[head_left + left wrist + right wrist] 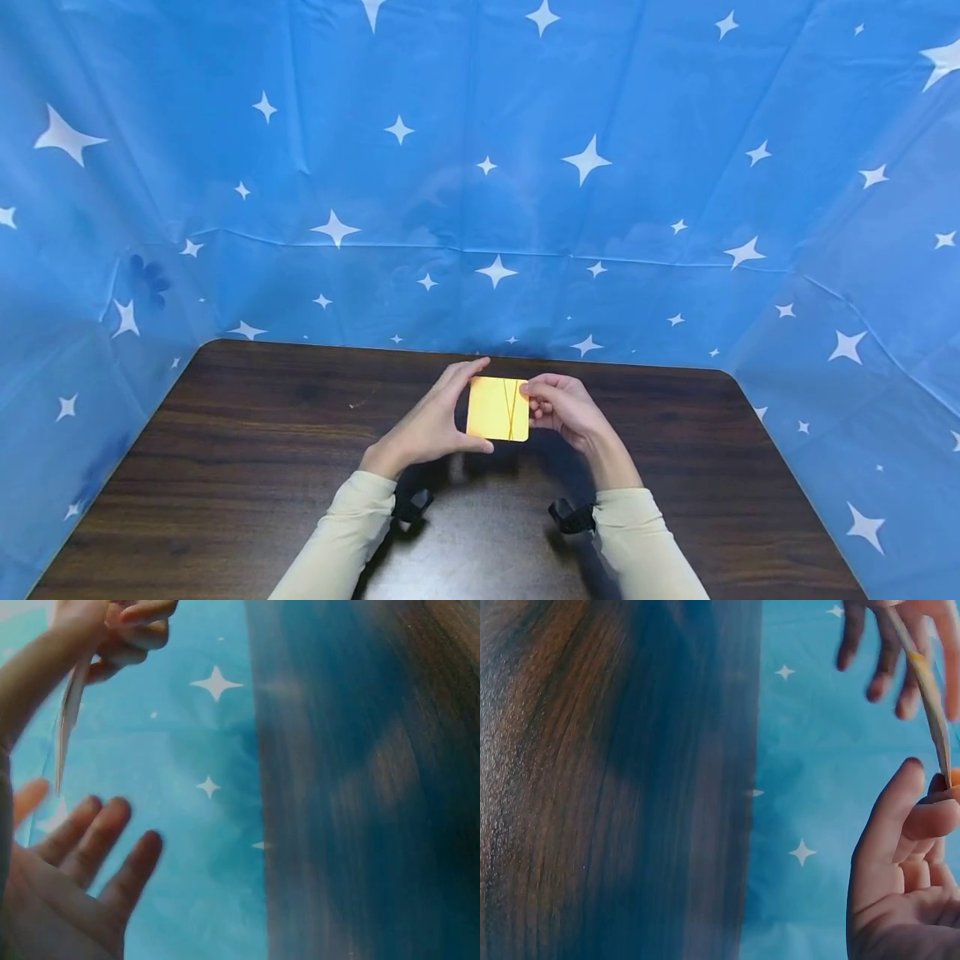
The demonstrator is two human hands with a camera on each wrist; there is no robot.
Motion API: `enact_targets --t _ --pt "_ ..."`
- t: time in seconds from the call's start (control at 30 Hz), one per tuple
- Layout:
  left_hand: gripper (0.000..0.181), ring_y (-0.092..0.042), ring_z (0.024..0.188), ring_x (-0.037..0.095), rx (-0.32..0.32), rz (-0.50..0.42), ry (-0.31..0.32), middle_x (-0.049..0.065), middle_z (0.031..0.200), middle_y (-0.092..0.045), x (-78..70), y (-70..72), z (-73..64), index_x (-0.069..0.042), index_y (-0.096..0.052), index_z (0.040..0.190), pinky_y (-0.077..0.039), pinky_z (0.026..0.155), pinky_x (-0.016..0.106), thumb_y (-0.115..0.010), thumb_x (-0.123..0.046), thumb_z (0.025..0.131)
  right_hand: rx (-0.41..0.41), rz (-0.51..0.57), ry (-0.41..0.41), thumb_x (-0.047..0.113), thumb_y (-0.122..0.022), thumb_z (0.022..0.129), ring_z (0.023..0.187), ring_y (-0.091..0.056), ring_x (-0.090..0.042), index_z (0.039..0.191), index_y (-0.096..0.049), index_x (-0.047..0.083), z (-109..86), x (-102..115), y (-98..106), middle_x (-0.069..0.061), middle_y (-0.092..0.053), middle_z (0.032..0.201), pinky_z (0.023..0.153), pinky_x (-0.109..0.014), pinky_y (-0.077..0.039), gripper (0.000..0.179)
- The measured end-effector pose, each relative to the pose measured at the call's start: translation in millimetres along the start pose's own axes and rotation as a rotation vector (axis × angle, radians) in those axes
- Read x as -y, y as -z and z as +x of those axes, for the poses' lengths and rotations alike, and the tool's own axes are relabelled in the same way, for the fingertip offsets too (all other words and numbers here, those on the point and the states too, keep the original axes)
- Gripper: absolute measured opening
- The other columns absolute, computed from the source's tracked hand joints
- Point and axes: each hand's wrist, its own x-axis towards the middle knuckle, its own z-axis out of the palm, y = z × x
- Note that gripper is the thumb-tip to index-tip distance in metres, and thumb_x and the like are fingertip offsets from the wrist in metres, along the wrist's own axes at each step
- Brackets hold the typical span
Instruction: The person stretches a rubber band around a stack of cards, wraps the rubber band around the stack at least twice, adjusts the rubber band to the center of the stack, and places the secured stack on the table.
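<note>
A thin, bright yellow square card (pixel 486 408) with rounded corners is held up above the table. Two thin dark lines, like a stretched rubber band, cross near its right side. My right hand (pixel 567 410) pinches its right edge between thumb and fingers. Around the left side spreads my left hand (pixel 431 427), thumb below and fingers above. In the left wrist view the card (pixel 71 720) appears edge-on, with the left fingers (pixel 101 836) straight and spread apart from it. The right wrist view shows the card (pixel 931 705) as a narrow edge running down to the right fingertips.
Below the hands lies a dark wood-grain table (pixel 247 467). A blue curtain (pixel 465 200) with white stars surrounds its back and sides. Both wrists carry black straps (pixel 572 515) over pale sleeves (pixel 341 533).
</note>
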Motion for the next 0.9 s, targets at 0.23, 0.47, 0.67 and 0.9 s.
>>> enact_targets --t 0.23,0.47,0.67,0.9 --pt "0.031 -0.068 0.075 0.032 -0.138 -0.341 0.148 0.007 0.09 -0.072 8.2 4.3 -2.5 -0.002 -0.066 0.124 -0.058 0.07 0.04 -0.068 -0.017 0.097 -0.05 0.003 0.016 0.011 -0.065 0.094 0.059 -0.052 -0.013 0.096 -0.066 0.002 0.2 0.3 -4.4 -0.004 -0.056 0.071 0.059 -0.03 -0.056 0.009" --pt "0.017 -0.069 0.064 0.029 -0.244 -0.483 0.253 0.012 0.086 -0.073 3.0 5.0 2.5 0.0 -0.07 0.111 -0.059 0.063 0.038 -0.069 -0.007 0.095 -0.012 -0.072 0.05 0.016 -0.066 0.096 0.077 -0.07 -0.022 0.107 -0.065 -0.001 1.5 0.1 -10.4 -0.012 -0.071 0.095 0.071 -0.043 -0.06 0.021" --pt "0.015 -0.07 0.062 0.026 -0.223 -0.488 0.251 0.013 0.09 -0.073 -0.9 3.3 4.7 0.002 -0.072 0.108 -0.059 0.061 0.037 -0.069 -0.004 0.094 -0.014 -0.179 0.076 0.018 -0.068 0.095 0.079 -0.069 -0.025 0.104 -0.07 -0.001 0.2 1.4 -17.0 -0.013 -0.069 0.098 0.072 -0.043 -0.06 0.021" --pt "0.014 -0.069 0.063 0.026 -0.229 -0.468 0.257 0.013 0.089 -0.074 0.9 4.5 2.9 0.001 -0.074 0.105 -0.059 0.062 0.035 -0.071 -0.004 0.093 -0.011 -0.237 0.071 0.021 -0.07 0.095 0.082 -0.071 -0.025 0.108 -0.073 -0.001 -1.9 -0.9 -16.3 -0.013 -0.071 0.1 0.075 -0.044 -0.059 0.025"
